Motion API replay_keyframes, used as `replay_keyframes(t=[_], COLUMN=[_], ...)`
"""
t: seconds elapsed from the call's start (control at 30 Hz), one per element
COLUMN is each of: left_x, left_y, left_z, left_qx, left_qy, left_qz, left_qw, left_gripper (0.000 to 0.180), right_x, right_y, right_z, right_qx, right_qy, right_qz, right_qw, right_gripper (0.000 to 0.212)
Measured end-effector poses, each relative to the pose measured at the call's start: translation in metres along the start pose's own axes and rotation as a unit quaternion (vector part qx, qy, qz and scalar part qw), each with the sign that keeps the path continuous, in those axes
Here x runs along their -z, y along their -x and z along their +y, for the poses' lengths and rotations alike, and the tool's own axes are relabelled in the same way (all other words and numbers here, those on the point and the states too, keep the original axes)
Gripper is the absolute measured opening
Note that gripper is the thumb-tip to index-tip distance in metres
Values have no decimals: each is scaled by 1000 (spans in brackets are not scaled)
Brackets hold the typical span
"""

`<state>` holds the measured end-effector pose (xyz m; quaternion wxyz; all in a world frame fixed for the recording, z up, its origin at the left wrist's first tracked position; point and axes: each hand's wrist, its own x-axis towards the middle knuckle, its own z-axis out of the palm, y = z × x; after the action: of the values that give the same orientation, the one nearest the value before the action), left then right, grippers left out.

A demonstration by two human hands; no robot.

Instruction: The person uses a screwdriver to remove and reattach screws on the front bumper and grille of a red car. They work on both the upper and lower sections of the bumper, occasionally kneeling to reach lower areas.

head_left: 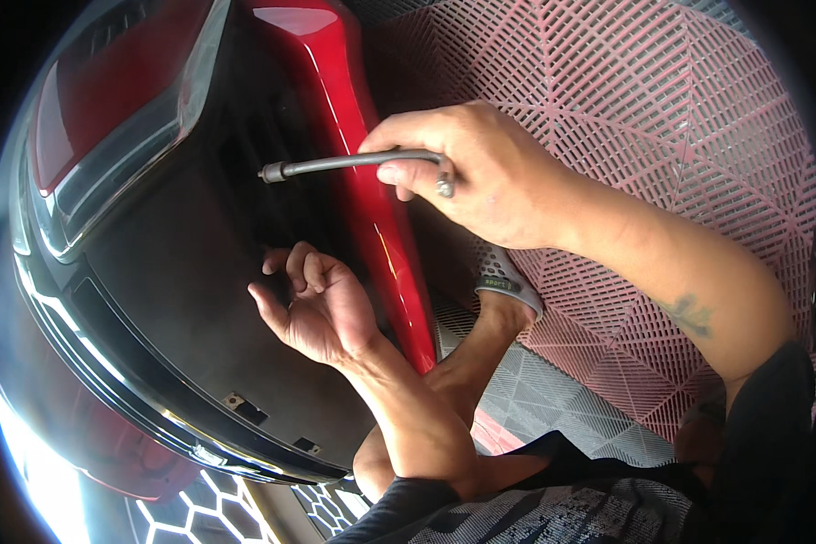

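Note:
My right hand is closed on a thin, dark grey bent rod, pinched between thumb and fingers. A metal collar with a narrow tip ends the rod on its left, and its other end curves down beside my palm. I cannot tell exactly what kind of tool or part it is. Below it, my left hand is held palm up, fingers loosely curled and apart from the thumb, with nothing visible in it. Both hands are over the black panel of a vehicle, next to a glossy red body strip.
At the upper left is a red lamp in a clear and chrome surround. Small square clips sit on the panel's lower part. Pink-red grid floor tiles lie to the right. My foot in a grey shoe rests beside the vehicle.

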<state>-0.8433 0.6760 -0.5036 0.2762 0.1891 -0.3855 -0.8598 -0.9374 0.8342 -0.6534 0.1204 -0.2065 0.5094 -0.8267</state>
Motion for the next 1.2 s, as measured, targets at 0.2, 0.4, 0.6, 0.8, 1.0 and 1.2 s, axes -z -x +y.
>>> replay_keyframes(t=[0.2, 0.4, 0.6, 0.8, 1.0, 1.2], left_x=[0, 0, -2, 2, 9, 21], left_y=[-8, -11, -11, -7, -10, -12], left_z=[-2, 0, -4, 4, 9, 13], left_qx=[22, 25, 64, 70, 50, 140], left_qy=[16, -19, -53, -48, -84, 15], left_qz=[12, 6, -16, 8, 41, -68], left_qw=[1000, 999, 996, 996, 994, 988], left_gripper=[21, 14, 20, 30, 36, 37], right_x=[-28, -47, -54, -63, -72, -55], right_y=[-17, -31, -41, -47, -57, -72], right_z=[-2, -20, -27, -42, -41, -67], right_qx=[56, 5, 29, 55, 109, 207], right_qy=[173, 172, 228, 261, 316, 426], right_qz=[23, -42, -60, -79, -51, -176], right_qw=[983, 984, 971, 961, 941, 863], right_gripper=[8, 10, 12, 15, 12, 11])
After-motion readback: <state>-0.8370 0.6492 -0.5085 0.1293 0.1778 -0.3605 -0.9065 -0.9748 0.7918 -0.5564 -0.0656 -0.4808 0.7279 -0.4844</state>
